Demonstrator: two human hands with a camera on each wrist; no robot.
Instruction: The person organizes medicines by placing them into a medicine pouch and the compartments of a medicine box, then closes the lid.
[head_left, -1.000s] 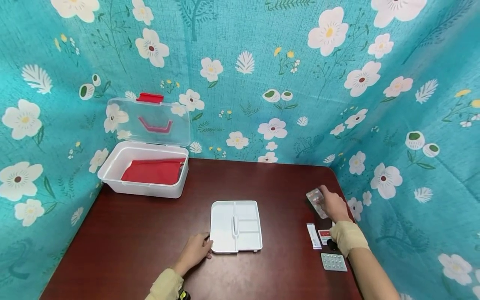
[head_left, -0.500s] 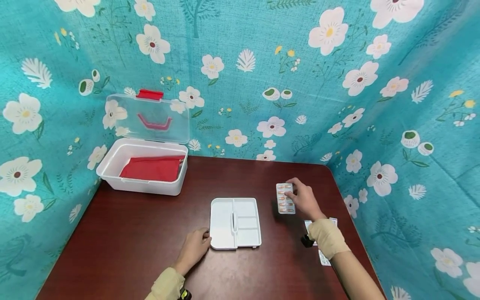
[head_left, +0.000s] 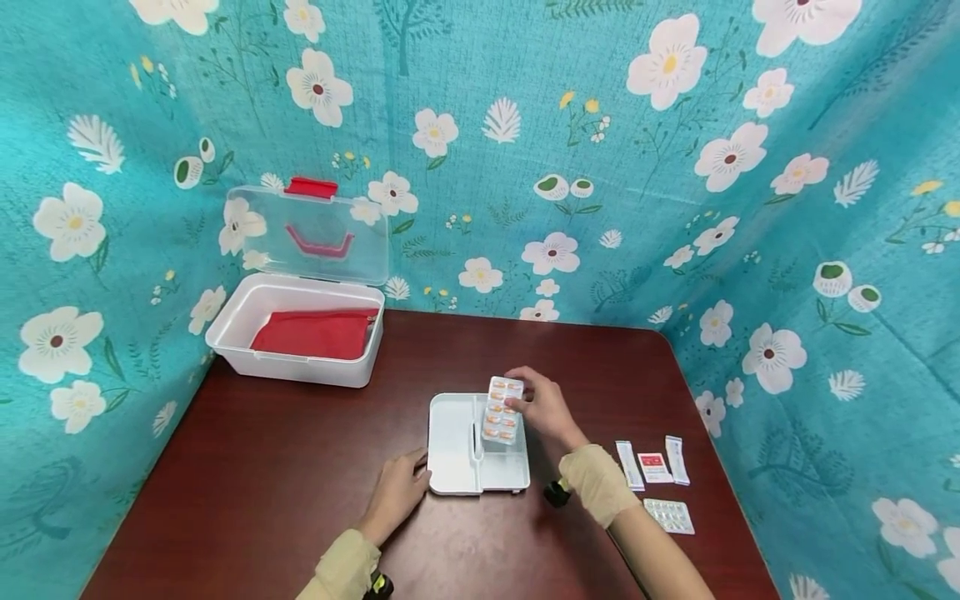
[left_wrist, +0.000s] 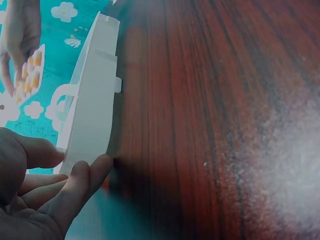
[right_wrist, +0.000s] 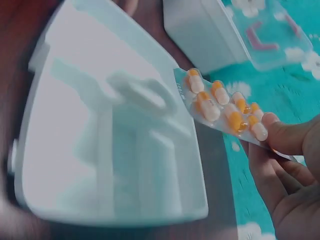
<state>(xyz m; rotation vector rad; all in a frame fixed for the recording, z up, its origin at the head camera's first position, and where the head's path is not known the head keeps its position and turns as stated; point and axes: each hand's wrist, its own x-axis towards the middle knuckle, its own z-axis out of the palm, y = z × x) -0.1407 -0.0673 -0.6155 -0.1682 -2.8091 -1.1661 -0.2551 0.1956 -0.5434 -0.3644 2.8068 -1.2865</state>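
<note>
A white divided tray (head_left: 457, 450) with a centre handle lies on the dark red table (head_left: 285, 483). My right hand (head_left: 522, 402) pinches a blister pack of orange-and-white capsules (head_left: 502, 411) and holds it tilted just above the tray's right side. In the right wrist view the blister pack (right_wrist: 225, 107) hangs over the tray (right_wrist: 115, 160), my fingertips (right_wrist: 280, 137) on its end. My left hand (head_left: 415, 477) rests its fingers against the tray's near left corner. In the left wrist view those fingers (left_wrist: 82, 182) lie relaxed at the tray's edge (left_wrist: 92, 115).
A white box (head_left: 300, 371) with its clear lid up stands at the back left, a red pouch (head_left: 315, 333) inside. On the table to the right lie three small sachets (head_left: 654, 467) and a second blister pack (head_left: 670, 517). Flowered teal cloth (head_left: 675, 208) walls the table.
My right hand has carried the capsule blister pack leftwards from the table's right side to above the tray. The left hand has stayed at the tray's corner.
</note>
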